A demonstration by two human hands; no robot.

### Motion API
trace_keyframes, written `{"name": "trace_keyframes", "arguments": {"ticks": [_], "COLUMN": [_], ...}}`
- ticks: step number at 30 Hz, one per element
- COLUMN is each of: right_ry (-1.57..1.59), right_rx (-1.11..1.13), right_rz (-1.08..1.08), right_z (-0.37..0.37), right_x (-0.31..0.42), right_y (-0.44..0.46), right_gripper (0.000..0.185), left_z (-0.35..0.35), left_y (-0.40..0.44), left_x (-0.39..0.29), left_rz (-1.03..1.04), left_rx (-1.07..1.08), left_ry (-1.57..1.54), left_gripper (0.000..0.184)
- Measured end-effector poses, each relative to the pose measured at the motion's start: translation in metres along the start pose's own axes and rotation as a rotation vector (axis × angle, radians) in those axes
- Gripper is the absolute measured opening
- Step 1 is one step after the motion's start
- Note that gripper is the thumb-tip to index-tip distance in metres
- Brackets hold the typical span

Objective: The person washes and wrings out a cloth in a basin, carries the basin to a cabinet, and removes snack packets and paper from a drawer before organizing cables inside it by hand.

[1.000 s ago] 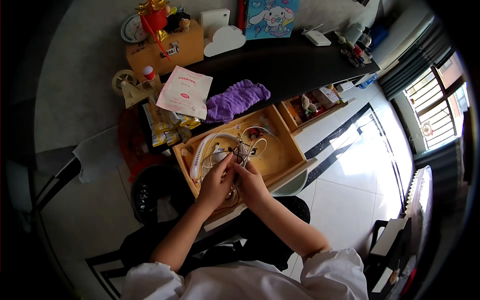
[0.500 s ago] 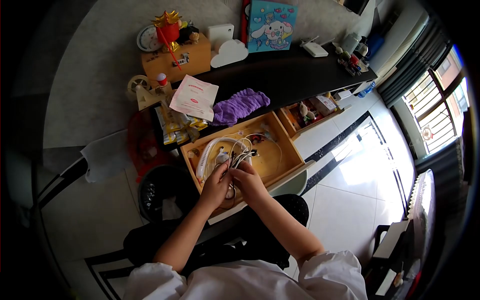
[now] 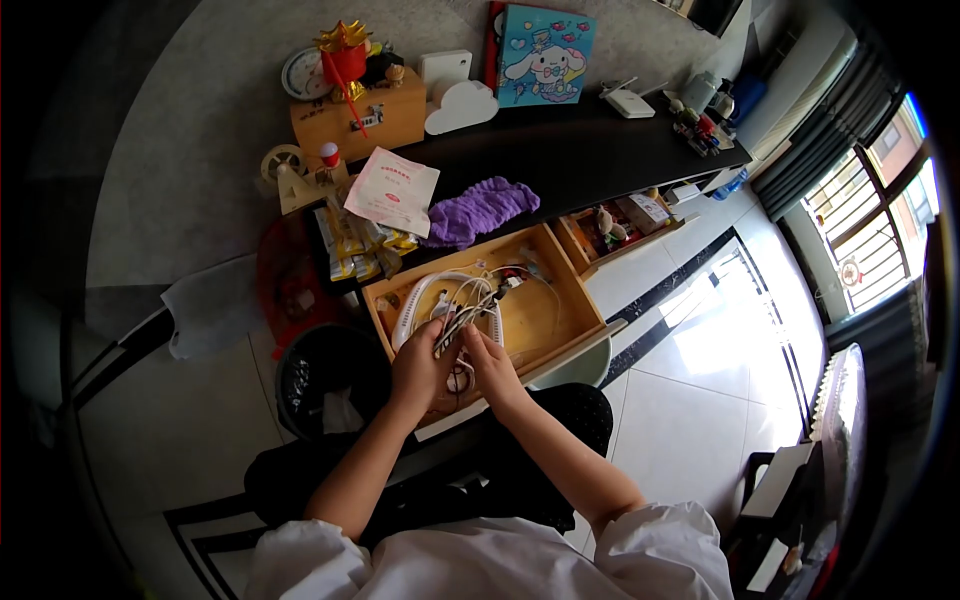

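Observation:
A bundle of white and dark cables (image 3: 468, 315) is held above the open wooden drawer (image 3: 560, 310). My left hand (image 3: 418, 368) is closed around the bundle, fingers wrapped on its left side. My right hand (image 3: 488, 365) pinches the cables from the right, its thumb close to the left hand. Loose cable ends and dark plugs stick out beyond the fingers toward the back of the drawer. Under the hands lies a white ring-shaped object (image 3: 407, 318) inside the drawer, partly covered by the cables and hands.
On the black desk (image 3: 590, 150) lie a purple cloth (image 3: 485, 212), a pink-white paper packet (image 3: 393, 190) and yellow sachets (image 3: 350, 245). A second drawer (image 3: 620, 225) stands open to the right. A black bin (image 3: 325, 375) and a red container (image 3: 290, 280) are at the left.
Both hands have shifted slightly apart, the left one now wrapping more of the bundle. The cables are gathered more tightly and lean up to the right.

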State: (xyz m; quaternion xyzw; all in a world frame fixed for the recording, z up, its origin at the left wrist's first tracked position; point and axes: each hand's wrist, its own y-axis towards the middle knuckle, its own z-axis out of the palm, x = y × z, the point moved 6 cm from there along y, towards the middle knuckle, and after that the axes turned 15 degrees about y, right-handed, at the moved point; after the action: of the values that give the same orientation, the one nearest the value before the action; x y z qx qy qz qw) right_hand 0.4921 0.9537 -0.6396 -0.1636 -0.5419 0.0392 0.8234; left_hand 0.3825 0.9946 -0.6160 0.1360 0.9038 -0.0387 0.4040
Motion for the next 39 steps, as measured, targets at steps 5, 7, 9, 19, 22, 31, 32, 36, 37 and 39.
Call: {"name": "trace_keyframes", "arguments": {"ticks": [5, 7, 9, 19, 22, 31, 32, 36, 37, 39], "right_ry": [-0.170, -0.209, -0.226, -0.243, -0.253, 0.113, 0.194, 0.331, 0.319, 0.332], "right_rx": [0.033, 0.062, 0.034, -0.153, -0.187, 0.075, 0.131, 0.265, 0.277, 0.189], "right_rz": [-0.198, -0.216, -0.238, -0.455, -0.450, -0.012, 0.007, 0.051, 0.052, 0.054], "right_z": [0.001, 0.004, 0.003, -0.035, -0.034, 0.008, 0.014, 0.026, 0.027, 0.027], "right_x": [0.027, 0.040, 0.045, 0.060, 0.079, 0.052, 0.051, 0.055, 0.058, 0.061], "right_y": [-0.002, -0.005, -0.004, 0.014, 0.008, 0.000, 0.000, 0.007, 0.010, 0.015], "right_gripper": [0.040, 0.036, 0.027, 0.011, 0.011, 0.069, 0.066, 0.055, 0.052, 0.035], "left_z": [-0.019, -0.025, -0.026, -0.024, -0.034, -0.022, -0.021, -0.024, -0.025, -0.028], "left_y": [0.003, 0.005, 0.008, 0.016, 0.017, 0.021, 0.020, 0.018, 0.019, 0.021], "left_x": [-0.009, -0.015, -0.014, -0.015, -0.029, -0.034, -0.037, -0.047, -0.049, -0.058], "left_rz": [0.084, 0.098, 0.087, 0.042, -0.003, 0.036, 0.036, -0.030, -0.018, 0.057], "left_rx": [-0.085, -0.101, -0.122, -0.082, -0.048, -0.043, -0.026, 0.160, 0.179, 0.196], "left_ry": [0.048, 0.048, -0.005, -0.437, -0.522, -0.581, -0.593, -0.459, -0.433, -0.469], "left_gripper": [0.032, 0.032, 0.032, 0.026, 0.026, 0.032, 0.032, 0.037, 0.038, 0.040]}}
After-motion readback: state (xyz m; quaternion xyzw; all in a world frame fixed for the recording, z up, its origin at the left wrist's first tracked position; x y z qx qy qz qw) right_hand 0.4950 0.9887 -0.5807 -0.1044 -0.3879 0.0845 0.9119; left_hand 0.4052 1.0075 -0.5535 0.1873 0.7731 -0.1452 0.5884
